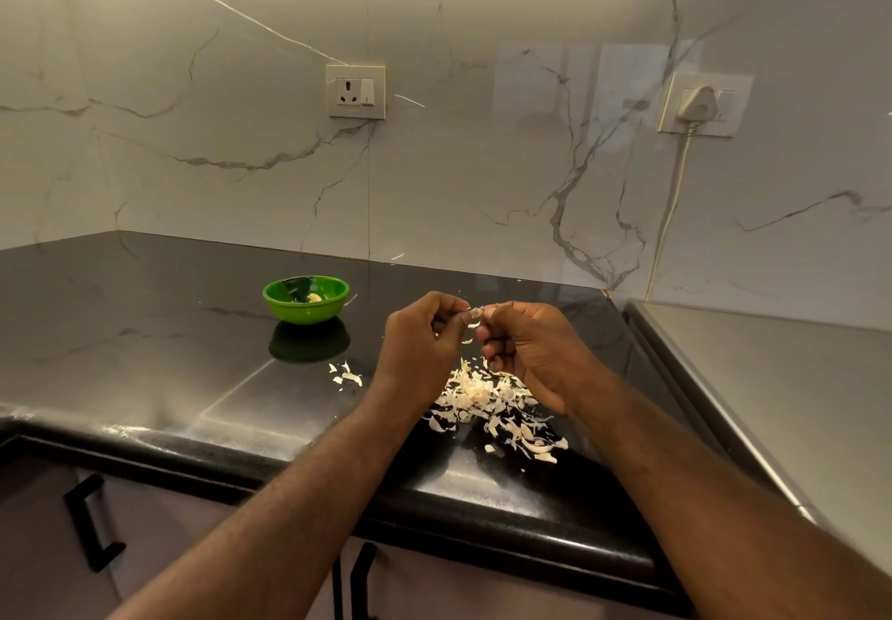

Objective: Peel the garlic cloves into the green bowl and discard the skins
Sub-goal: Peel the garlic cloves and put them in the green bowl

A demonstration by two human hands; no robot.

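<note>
The left hand (425, 334) and the right hand (526, 344), raised above the black desk (145, 330), both pinch one garlic clove (475, 313) between curled fingertips, its skin partly lifted. Beneath the hands a heap of skins (487, 397) lies on the desk, with a smaller scatter (347, 375) just to its left. The green bowl (289, 311) stands well apart at the left rear, with one peeled clove (314, 297) inside.

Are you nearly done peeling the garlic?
Partly. Done: a peeled clove lies in the green bowl, and a pile of skins lies on the black counter. In hand: the left hand and right hand pinch a garlic clove, peeling it. Left: that clove goes in the bowl and the skins need throwing away. Unpeeled cloves may hide in the pile; I can't tell.
</note>
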